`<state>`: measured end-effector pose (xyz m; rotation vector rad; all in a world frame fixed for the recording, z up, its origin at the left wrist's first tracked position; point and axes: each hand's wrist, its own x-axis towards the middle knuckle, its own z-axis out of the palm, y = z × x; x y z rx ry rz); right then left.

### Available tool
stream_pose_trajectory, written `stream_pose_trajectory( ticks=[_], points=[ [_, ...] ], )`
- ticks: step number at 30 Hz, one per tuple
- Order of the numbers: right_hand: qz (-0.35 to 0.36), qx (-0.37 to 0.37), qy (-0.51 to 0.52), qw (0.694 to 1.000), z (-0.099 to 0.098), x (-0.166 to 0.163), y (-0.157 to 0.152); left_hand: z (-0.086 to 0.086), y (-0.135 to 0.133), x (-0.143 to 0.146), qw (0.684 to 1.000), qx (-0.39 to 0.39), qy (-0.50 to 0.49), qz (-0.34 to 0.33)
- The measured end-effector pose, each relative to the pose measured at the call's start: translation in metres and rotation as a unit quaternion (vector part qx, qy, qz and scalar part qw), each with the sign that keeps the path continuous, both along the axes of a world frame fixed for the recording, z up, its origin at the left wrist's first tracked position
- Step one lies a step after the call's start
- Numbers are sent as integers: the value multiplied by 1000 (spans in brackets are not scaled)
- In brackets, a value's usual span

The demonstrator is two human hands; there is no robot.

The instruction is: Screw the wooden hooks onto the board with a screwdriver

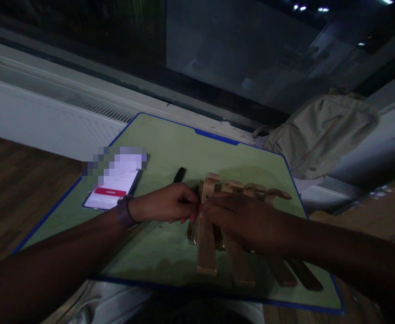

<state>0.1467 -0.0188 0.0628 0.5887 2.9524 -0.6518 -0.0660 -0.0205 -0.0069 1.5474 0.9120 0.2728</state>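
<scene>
Several wooden slats [207, 252] lie side by side on a green board with a blue edge [163, 144], their far ends rounded and joined like a fan. My left hand [165, 203] is curled, its fingertips pinching at the near slat's upper part. My right hand [248, 220] rests on top of the slats, fingers bent toward the same spot; what the fingertips hold is too small to name. A band sits on my left wrist [125, 211].
A phone [114, 186] with a lit screen lies on the board's left part. A black pen-like object [179, 174] lies behind my left hand. A beige bag [319, 130] rests at the back right by a dark window. White radiator at left.
</scene>
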Motion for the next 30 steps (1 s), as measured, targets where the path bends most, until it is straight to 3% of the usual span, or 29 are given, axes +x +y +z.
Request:
stream_pose_trajectory(
  ticks=[5,11,25,30],
  points=[
    [-28,38,41,998,2,3,3,-2,1,-1,999,-33,-30,-3],
    [8,64,67,996,1,6,2,-8,5,-6,996,-53,-60,-42],
    [-2,26,2,1000,0,-1,-3,-2,2,-4,999,-15,-39,-28],
    [-54,-36,-39,997,4,-6,-6,-4,2,-3,999,-7,-42,-33]
  ],
)
